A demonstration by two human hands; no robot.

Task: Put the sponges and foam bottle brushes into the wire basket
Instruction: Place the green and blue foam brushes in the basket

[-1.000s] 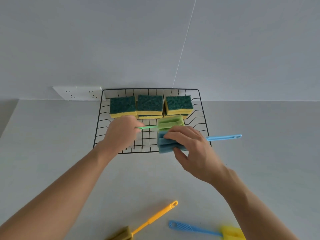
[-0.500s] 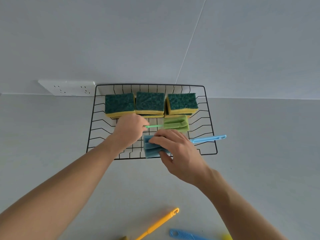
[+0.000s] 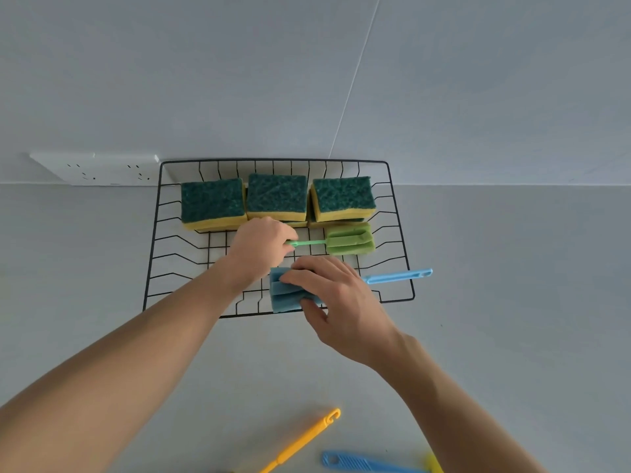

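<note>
Two ribbed foam brushes [image 3: 350, 238] held over black wire basket [image 3: 153, 233].

Wire basket [image 3: 152, 268] back row filled by three sponges [image 3: 277, 196], green brush [image 3: 348, 239] and blue brush [image 3: 290, 290] with both hands occupying centre and front, left grid bare; counter [image 3: 512, 302] right of basket open, orange handle [image 3: 304, 438] and blue handle [image 3: 362, 464] near front edge.

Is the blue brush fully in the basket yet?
Not fully: the blue foam brush head sits inside the wire basket, but its handle sticks out over the right rim.
</note>
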